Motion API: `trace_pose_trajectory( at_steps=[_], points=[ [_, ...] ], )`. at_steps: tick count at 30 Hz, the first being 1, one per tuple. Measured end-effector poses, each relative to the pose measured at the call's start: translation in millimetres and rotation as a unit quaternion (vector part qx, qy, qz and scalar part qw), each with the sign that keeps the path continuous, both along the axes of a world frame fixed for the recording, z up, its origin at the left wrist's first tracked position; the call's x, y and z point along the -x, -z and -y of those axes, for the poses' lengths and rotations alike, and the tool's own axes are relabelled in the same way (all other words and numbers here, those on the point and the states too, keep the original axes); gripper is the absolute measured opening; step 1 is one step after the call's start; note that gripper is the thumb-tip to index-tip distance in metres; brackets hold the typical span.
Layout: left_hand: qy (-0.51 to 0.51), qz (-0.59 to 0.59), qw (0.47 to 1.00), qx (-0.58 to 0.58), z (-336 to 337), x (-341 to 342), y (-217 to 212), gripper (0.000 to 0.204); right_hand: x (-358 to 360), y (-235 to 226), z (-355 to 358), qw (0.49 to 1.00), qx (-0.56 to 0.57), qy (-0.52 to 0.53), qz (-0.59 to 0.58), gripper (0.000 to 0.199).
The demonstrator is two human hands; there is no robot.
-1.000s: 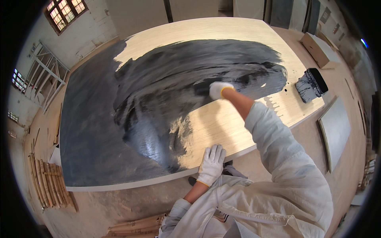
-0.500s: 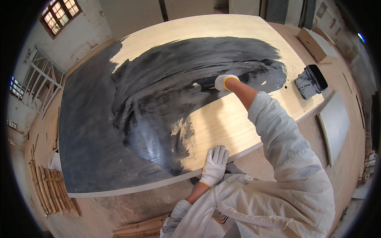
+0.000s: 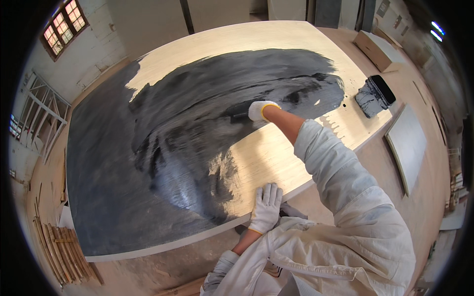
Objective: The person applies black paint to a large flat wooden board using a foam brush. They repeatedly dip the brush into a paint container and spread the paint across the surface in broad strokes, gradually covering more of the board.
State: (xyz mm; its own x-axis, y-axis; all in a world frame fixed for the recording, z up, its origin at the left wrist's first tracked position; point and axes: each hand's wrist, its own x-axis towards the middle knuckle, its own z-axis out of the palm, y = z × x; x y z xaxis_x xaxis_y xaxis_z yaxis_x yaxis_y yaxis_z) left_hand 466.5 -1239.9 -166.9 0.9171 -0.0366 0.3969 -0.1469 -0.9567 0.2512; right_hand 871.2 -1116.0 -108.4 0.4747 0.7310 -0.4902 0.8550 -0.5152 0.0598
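Note:
A large pale wood-grained board [image 3: 276, 158] lies flat before me, much of it under a black coating [image 3: 197, 108] that looks wet in places. My right hand [image 3: 264, 110], in a white glove with a yellow cuff, is closed round a black-smeared applicator [image 3: 240, 111] pressed on the coated part. Its exact kind is hidden by the glove and the dark smears. On the board's near edge rests my left hand [image 3: 266, 207], also gloved, fingers stretched out flat on bare wood and holding nothing.
A black-stained bucket [image 3: 374, 97] stands on the board's right side, with dark drops beside it. A grey panel [image 3: 407, 148] leans beyond the right edge. Further off are a box-like piece [image 3: 377, 52], a white metal frame [image 3: 47, 116] and wooden poles [image 3: 64, 251].
My right hand has moved a little left and nearer with the applicator, across the black coating. My left hand stays on the near edge. The whole view has turned slightly.

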Motion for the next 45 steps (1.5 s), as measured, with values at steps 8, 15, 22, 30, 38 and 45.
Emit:
trace_pose_trajectory(
  at_steps=[8,15,22,30,38,45],
  points=[
    [0.009,0.006,0.999,0.036,0.2,-1.0,10.6,0.053,-27.8,-38.0,108.0,0.993,0.106,-0.049,0.018,0.026],
    [-0.006,-0.006,1.000,0.002,2.4,0.5,16.6,0.055,-3.5,-49.2,136.4,0.996,0.031,-0.053,0.061,0.030],
    [-0.037,-0.040,0.998,-0.007,-6.6,0.7,13.9,0.062,38.8,-39.9,81.2,0.988,-0.103,0.110,-0.039,0.029],
    [-0.019,-0.053,0.997,0.053,1.6,-7.8,7.4,0.058,-21.5,-40.0,143.4,0.991,-0.098,0.085,-0.010,0.036],
    [-0.022,-0.053,0.998,0.026,2.2,-12.8,-8.1,0.066,-91.3,-77.9,288.2,0.978,-0.013,0.204,-0.042,0.053],
    [-0.066,-0.095,0.993,0.029,9.2,-13.3,-20.9,0.067,-95.6,-92.5,309.1,0.995,-0.013,0.095,-0.033,0.060]
  ],
)
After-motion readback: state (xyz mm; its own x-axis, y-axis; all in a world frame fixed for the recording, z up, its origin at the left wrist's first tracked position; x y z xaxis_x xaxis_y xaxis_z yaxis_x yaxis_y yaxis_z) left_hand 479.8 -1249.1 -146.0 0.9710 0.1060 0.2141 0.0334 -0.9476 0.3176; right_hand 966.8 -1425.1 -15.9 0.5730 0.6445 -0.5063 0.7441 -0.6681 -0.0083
